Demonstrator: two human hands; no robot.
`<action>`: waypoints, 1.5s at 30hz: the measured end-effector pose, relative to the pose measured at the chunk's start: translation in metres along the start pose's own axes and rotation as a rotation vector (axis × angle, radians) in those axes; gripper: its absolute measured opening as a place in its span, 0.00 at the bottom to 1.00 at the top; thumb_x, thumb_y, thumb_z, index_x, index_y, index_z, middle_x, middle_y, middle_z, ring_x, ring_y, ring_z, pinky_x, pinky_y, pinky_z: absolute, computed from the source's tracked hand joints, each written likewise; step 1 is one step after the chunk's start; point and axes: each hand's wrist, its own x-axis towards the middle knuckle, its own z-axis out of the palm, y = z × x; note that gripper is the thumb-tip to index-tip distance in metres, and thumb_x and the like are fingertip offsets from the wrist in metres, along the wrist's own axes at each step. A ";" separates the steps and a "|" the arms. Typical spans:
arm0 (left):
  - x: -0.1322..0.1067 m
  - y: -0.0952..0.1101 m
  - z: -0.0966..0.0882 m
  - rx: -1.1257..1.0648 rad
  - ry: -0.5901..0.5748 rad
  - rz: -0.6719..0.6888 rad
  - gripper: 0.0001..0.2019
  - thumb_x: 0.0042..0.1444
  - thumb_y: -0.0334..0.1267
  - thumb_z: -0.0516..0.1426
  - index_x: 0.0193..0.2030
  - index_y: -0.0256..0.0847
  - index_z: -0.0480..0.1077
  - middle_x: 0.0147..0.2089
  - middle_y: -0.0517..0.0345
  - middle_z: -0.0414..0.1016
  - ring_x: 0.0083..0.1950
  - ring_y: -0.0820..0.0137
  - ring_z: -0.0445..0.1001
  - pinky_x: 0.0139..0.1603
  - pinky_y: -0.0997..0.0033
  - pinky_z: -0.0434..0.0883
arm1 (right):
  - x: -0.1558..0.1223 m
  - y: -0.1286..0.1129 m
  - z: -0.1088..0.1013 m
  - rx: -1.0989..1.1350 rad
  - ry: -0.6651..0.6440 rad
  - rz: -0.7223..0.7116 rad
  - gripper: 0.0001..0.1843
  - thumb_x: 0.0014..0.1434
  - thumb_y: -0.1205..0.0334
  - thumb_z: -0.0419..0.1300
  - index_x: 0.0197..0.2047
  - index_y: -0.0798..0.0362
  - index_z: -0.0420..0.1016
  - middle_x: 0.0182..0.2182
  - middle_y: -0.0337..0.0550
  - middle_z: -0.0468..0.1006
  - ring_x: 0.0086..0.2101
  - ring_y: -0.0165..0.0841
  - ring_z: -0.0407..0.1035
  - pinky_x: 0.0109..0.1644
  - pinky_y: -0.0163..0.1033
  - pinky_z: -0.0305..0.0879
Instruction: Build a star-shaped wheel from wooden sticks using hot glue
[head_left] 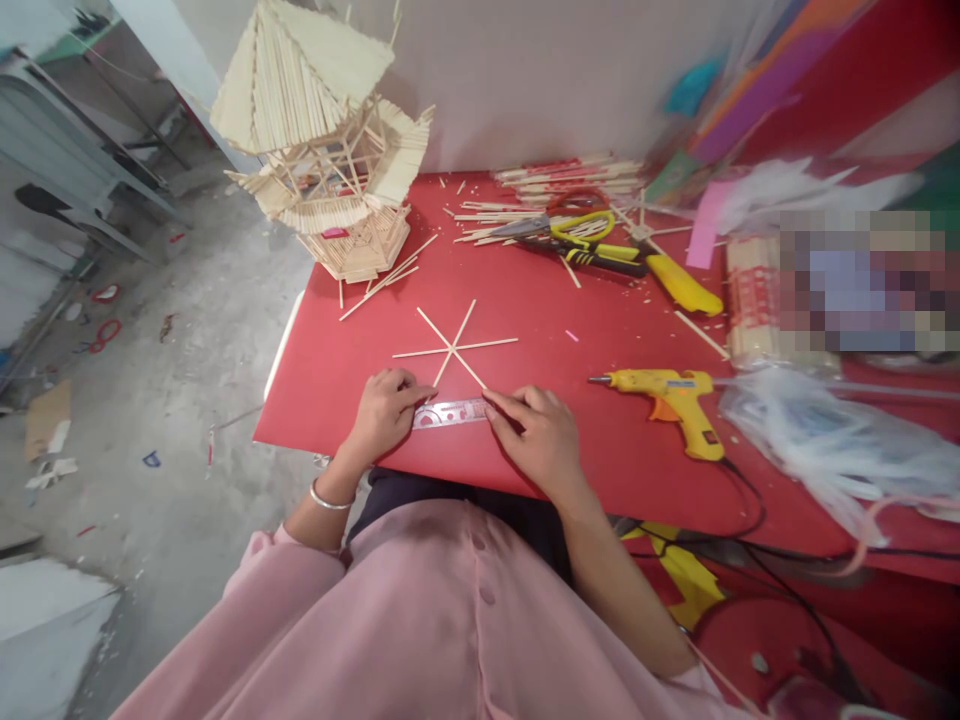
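A short clear ruler (452, 413) with stencil cut-outs lies on the red table near its front edge. My left hand (386, 415) grips its left end, fingers bent and pressed together. On the right end, the thumb and index finger of my right hand (540, 435) pinch the ruler. Just beyond it rests a six-armed star of thin wooden sticks (453, 349), crossed at the middle. The star's two near tips reach the ruler beside my fingertips.
A tiered stick pagoda model (315, 170) stands back left. Behind are loose sticks (517, 215), scissors (577, 228) and a yellow-handled cutter (682, 285). To the right lie a yellow glue gun (679, 400) with its cord, a stick bundle (754, 300) and plastic bags (810, 430).
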 end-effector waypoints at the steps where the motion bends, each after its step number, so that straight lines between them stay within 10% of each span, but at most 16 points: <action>1: 0.000 0.000 0.000 0.003 -0.005 -0.001 0.20 0.64 0.28 0.50 0.50 0.48 0.82 0.41 0.52 0.73 0.42 0.66 0.69 0.43 0.63 0.64 | 0.000 0.000 0.000 0.002 0.001 0.001 0.18 0.69 0.51 0.55 0.53 0.43 0.83 0.35 0.45 0.76 0.37 0.37 0.66 0.45 0.42 0.61; 45: 0.000 0.000 0.000 -0.009 -0.009 -0.023 0.20 0.66 0.30 0.49 0.49 0.48 0.82 0.41 0.51 0.74 0.41 0.66 0.70 0.45 0.62 0.65 | 0.001 0.000 -0.001 -0.009 0.005 -0.013 0.18 0.69 0.51 0.55 0.53 0.43 0.83 0.35 0.45 0.76 0.37 0.37 0.66 0.44 0.41 0.61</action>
